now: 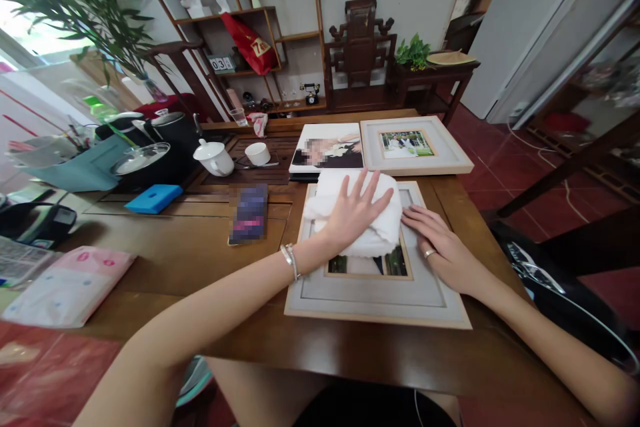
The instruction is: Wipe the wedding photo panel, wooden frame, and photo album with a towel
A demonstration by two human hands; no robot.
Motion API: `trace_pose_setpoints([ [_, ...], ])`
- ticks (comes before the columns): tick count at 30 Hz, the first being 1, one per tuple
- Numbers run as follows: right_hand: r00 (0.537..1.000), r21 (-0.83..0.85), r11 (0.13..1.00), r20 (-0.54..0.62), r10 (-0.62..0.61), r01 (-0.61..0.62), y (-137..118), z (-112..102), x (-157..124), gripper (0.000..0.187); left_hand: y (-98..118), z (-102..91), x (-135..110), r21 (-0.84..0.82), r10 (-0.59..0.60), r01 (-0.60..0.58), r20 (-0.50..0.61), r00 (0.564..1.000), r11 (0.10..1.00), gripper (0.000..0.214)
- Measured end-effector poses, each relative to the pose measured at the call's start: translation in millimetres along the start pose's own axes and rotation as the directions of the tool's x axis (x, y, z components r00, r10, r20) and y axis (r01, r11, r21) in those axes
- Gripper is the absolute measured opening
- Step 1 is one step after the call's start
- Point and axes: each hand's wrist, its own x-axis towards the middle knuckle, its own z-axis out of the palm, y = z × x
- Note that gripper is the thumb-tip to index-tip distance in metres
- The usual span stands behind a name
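Note:
A light wooden picture frame (325, 299) with a wide pale border lies flat on the table before me. On top of it rests a folded white towel (385, 230), which hides much of the dark photo (367, 267) in the middle. My left hand (350, 210) lies flat on the towel with its fingers spread. Along the frame's right side, my right hand (445, 247), wearing a ring, touches the border near the towel's edge. Its fingers are stretched out and hold nothing.
Behind stand a second framed photo (417, 163) and a photo album (327, 152). A phone (249, 213), a blue box (154, 199), a white lidded cup (214, 159) and a small white bowl (257, 153) are to the left. A pink-and-white pack (70, 287) lies at the table's left end.

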Motion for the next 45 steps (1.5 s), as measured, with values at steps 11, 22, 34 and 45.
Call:
trace_pose_setpoints([
  [11, 0.994, -0.03, 0.995, -0.039, 0.099, -0.1, 1, 0, -3, 0.02, 27, -17.4, 59, -0.323, -0.115, 0.113, 0.013, 0.993, 0.94, 0.045],
  [22, 0.994, 0.013, 0.994, 0.019, 0.107, -0.108, 1, 0, -2, 0.025, 30, -38.2, 55, -0.341, 0.066, -0.006, 0.163, 0.984, 0.94, 0.031],
  [34, 0.999, 0.06, 0.998, -0.03, -0.027, 0.029, 2, 2, -1, 0.055, -108, -64.4, -29, -0.503, -0.221, 0.275, 0.166, 0.961, 0.82, 0.042],
  [45, 1.0, 0.037, 0.999, -0.005, -0.004, 0.004, -1, -2, 0, 0.053, -150, -82.6, -138, -0.415, -0.572, 0.5, -0.06, 0.818, 0.76, 0.046],
])
